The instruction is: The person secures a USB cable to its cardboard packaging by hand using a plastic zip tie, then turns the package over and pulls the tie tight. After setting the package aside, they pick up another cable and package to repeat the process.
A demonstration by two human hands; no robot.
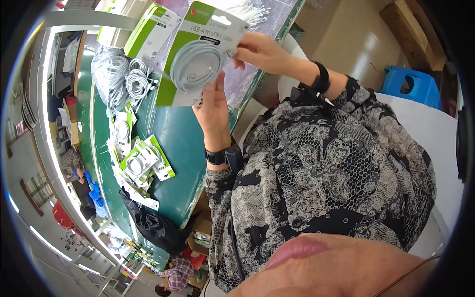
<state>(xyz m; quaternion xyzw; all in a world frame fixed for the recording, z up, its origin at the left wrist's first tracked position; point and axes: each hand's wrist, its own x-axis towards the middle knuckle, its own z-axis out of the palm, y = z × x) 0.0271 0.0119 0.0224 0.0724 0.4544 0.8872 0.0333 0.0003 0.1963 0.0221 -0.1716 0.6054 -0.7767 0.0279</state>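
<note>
A white and green hanging card with a coiled pale grey cable (197, 64) on its front is held up above the table. My left hand (212, 111) grips its lower edge, thumb on the front and the other fingers mostly hidden behind. My right hand (260, 52) is closed at the card's right edge, where a small silvery cable plug (231, 52) shows by the fingertips. Behind lie a stack of similar cards (151, 32), a bag of coiled grey cables (110, 74) and a loose cable coil (138, 81).
Several carded cables (141, 161) lie heaped on the green table (180, 143). White cable ties (250, 12) lie at the table's far end. Black cloth (156, 227) rests at the table edge. A blue stool (410, 86) stands behind on the right. Other people work farther off.
</note>
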